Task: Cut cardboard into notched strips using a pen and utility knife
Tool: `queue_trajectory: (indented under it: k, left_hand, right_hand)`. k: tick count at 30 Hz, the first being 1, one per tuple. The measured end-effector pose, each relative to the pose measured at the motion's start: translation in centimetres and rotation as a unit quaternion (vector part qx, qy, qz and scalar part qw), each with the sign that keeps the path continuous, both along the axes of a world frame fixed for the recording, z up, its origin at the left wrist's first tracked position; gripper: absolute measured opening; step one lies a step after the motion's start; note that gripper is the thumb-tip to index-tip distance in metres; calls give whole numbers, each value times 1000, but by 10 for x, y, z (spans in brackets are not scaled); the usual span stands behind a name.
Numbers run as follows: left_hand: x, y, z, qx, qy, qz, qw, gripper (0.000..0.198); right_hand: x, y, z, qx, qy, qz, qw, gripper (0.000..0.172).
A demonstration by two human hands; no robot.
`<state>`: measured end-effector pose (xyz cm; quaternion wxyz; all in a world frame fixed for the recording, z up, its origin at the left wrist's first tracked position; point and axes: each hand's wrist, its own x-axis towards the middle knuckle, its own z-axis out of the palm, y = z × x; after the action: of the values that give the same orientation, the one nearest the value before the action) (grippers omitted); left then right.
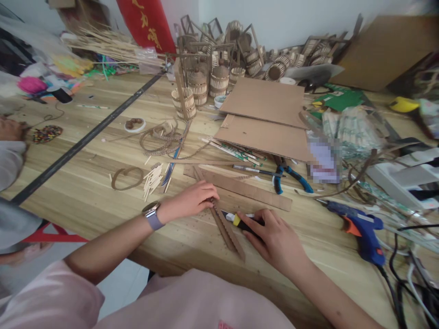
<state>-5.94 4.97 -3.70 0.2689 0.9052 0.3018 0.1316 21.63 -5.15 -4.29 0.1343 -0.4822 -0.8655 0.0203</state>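
Observation:
My left hand (192,199), with a watch on its wrist, is closed on a narrow cardboard strip (224,228) with a ridged edge, pressing it near its far end on the table. My right hand (276,235) is wrapped round a utility knife (238,220) with a yellow and black handle. Its blade points left, right beside the strip; whether it touches cannot be made out. Just beyond lies a wider flat cardboard strip (250,189). Left of my left hand are a pile of short cut sticks (152,180) and a curled cardboard loop (126,178).
Blue-handled pliers (297,178) and a blue glue gun (363,228) lie to the right. Cardboard sheets (264,103) and small stick-sided buckets (197,87) stand farther back. A long dark metal bar (92,135) crosses the left side, where another person's hand (12,129) rests.

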Motion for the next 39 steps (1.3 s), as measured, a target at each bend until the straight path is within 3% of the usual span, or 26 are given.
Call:
queue_trajectory:
  k: [11,17,24,39]
  left_hand:
    - [-2,2,-2,-8,-16,0,1000,12]
    - [-6,10,-7,-33,-44,43,998,15]
    - [-5,14,-4,-47,-29,24,998,13]
    - [-4,12,-3,-28,-24,26,999,11]
  right_hand:
    - [2,-2,-1,6,-5,0,1000,41]
    - [5,2,1,-1,1,38,999,41]
    - [0,15,1,-8,-8,50,999,40]
    - [-12,-3,-7,35,-32,-57,997,39]
